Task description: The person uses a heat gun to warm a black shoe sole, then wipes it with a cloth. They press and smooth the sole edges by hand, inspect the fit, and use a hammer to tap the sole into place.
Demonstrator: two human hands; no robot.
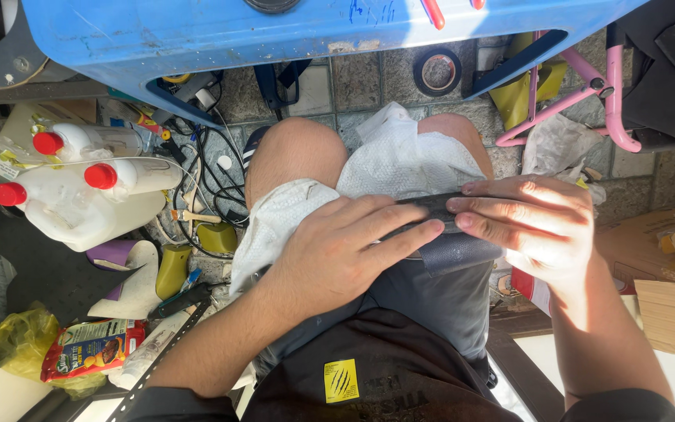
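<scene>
Dark shirt with a yellow square patch [341,380] fills the near edge of the view. Beyond it, on the seated person's lap, a white cloth [400,160] is spread over the knees, apparently as a working pad. Across that cloth lies a flat dark strip-like object [435,205]; its exact kind cannot be told. Left hand [349,250] presses flat over the object's left end, fingers extended, steadying it. Right hand [537,223] pinches its right end between fingertips and thumb. Left of the cloth, white jugs with red caps [80,195] stand on the paved floor [361,86] among black cables [212,168]. Beyond the cloth, a blue plastic table [197,39] spans the view.
</scene>
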